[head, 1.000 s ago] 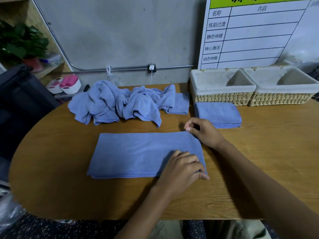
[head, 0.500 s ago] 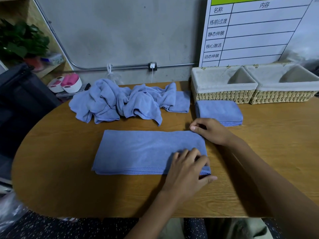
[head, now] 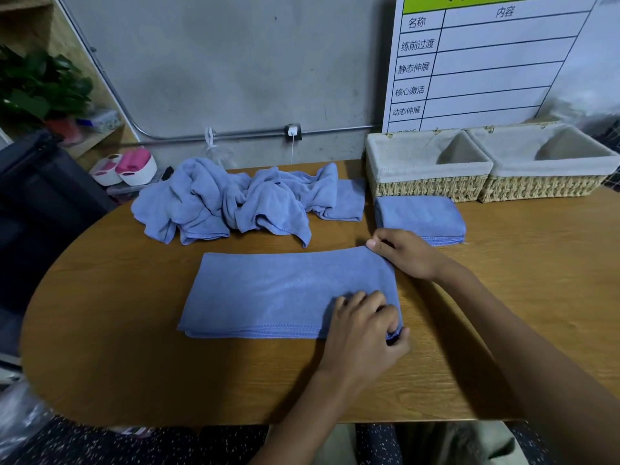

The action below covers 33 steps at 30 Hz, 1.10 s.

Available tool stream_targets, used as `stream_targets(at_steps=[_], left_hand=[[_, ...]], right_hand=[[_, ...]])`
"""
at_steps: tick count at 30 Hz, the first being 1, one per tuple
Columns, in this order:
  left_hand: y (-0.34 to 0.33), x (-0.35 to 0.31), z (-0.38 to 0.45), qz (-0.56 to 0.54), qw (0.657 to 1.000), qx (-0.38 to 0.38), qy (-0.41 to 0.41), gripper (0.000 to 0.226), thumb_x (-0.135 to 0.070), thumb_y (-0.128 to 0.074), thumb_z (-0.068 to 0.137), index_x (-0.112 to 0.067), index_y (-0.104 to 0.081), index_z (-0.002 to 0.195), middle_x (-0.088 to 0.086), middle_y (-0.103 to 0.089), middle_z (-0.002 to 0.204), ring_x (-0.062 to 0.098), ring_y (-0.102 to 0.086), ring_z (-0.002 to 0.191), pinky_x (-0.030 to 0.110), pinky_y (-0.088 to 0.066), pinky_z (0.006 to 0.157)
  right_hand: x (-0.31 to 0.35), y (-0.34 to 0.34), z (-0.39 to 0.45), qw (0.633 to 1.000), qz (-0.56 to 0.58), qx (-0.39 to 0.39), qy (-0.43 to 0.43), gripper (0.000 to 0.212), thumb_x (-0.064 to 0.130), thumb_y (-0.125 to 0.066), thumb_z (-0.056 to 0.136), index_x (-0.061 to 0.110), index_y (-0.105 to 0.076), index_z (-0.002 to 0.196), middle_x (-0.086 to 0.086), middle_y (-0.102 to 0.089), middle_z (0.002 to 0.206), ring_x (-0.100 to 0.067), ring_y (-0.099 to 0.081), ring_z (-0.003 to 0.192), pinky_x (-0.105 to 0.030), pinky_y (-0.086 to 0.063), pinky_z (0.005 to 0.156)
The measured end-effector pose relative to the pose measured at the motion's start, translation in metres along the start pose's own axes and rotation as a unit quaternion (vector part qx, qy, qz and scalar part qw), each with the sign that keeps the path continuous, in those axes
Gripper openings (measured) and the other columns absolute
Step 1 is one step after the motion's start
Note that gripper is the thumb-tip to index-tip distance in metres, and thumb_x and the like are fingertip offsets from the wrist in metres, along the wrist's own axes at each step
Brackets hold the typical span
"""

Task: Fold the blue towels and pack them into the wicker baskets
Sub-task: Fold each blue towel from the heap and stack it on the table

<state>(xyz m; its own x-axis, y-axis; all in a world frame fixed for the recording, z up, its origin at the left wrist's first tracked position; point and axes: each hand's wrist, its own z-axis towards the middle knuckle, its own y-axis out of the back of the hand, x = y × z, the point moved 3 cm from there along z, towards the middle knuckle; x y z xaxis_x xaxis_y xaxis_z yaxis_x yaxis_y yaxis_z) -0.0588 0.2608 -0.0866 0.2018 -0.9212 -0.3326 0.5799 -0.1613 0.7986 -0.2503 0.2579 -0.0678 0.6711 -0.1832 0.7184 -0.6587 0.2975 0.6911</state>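
Left hand (head: 364,333) nearest the table's front edge: fingers curled, thumb under, pinching the near right corner of the half-folded towel (head: 285,293). Fingertips on top of the cloth, corner bunched between them and the thumb.

Right hand (head: 407,253) at the far right corner of the same towel: fingers curled in tight, thumb and forefinger nipping the corner edge. Knuckles rest on the wooden table (head: 503,297) just right of the cloth.

Half-folded towel lies flat as a long rectangle, centre of the table, stitched hem along the front side, layers visible at the left end.

Behind the right hand: folded towel stack (head: 419,218), square, just in front of the left basket (head: 426,176), gap to it too small to tell whether they touch.

Toward the back edge, left of centre: loose towel pile (head: 235,203), crumpled, several pieces; one flatter piece at its right end near the stack.

Back right corner: left basket and right basket (head: 543,172) side by side, touching, both wicker with pale cloth liners. No towel visible inside either.

Behind the baskets a white chart board (head: 486,62) leans on the wall. Off the back left edge: pink-and-white containers (head: 127,167), a plant (head: 37,85) on a shelf.
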Motion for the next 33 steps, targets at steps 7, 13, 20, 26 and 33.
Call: stream_targets(at_steps=[7,13,20,26,33], left_hand=[[0.014,0.002,-0.007,-0.059,0.994,-0.091,0.015,0.027,-0.033,-0.073,0.081,-0.021,-0.053,0.065,-0.011,-0.052,0.068,0.007,-0.047,0.066,0.031,-0.039,0.068],[0.028,0.015,-0.018,-0.171,0.971,-0.156,0.067,0.028,-0.021,-0.074,0.085,-0.014,-0.054,0.066,-0.012,-0.053,0.067,0.003,-0.046,0.059,0.019,-0.039,0.056],[0.034,0.016,-0.019,-0.177,0.969,-0.158,0.069,0.029,-0.024,-0.072,0.092,-0.015,-0.055,0.069,-0.014,-0.051,0.07,0.001,-0.045,0.062,0.015,-0.036,0.058],[0.03,0.003,-0.016,-0.068,0.99,-0.12,0.022,0.031,-0.043,-0.063,0.097,-0.023,-0.053,0.076,-0.012,-0.055,0.075,0.006,-0.049,0.061,0.022,-0.036,0.049],[0.013,-0.003,-0.015,0.058,0.997,0.002,0.042,0.037,-0.06,-0.064,0.078,-0.029,-0.046,0.085,-0.013,-0.051,0.08,0.011,-0.051,0.076,0.032,-0.043,0.066]], right_hand=[[0.001,-0.004,0.001,0.987,0.163,0.0,0.015,0.005,0.016,-0.063,0.097,0.012,-0.061,0.098,-0.001,-0.061,0.086,-0.011,-0.056,0.075,-0.043,-0.048,0.06],[0.013,0.0,-0.004,0.953,0.303,-0.017,0.001,0.021,0.02,-0.054,0.101,0.008,-0.065,0.115,-0.005,-0.073,0.114,-0.01,-0.061,0.076,-0.03,-0.046,0.058],[0.012,-0.001,-0.008,0.937,0.344,0.062,0.025,0.04,0.04,-0.069,0.09,0.009,-0.067,0.116,-0.015,-0.071,0.113,-0.014,-0.065,0.101,-0.022,-0.051,0.081],[-0.002,-0.008,-0.007,0.905,0.423,0.029,0.01,0.042,0.044,-0.09,0.067,0.019,-0.076,0.097,-0.008,-0.073,0.096,-0.013,-0.067,0.096,-0.02,-0.052,0.086],[-0.012,-0.009,-0.008,0.901,0.433,-0.023,-0.004,0.045,0.047,-0.093,0.059,0.02,-0.076,0.091,-0.001,-0.07,0.086,-0.007,-0.063,0.082,-0.013,-0.049,0.079]])
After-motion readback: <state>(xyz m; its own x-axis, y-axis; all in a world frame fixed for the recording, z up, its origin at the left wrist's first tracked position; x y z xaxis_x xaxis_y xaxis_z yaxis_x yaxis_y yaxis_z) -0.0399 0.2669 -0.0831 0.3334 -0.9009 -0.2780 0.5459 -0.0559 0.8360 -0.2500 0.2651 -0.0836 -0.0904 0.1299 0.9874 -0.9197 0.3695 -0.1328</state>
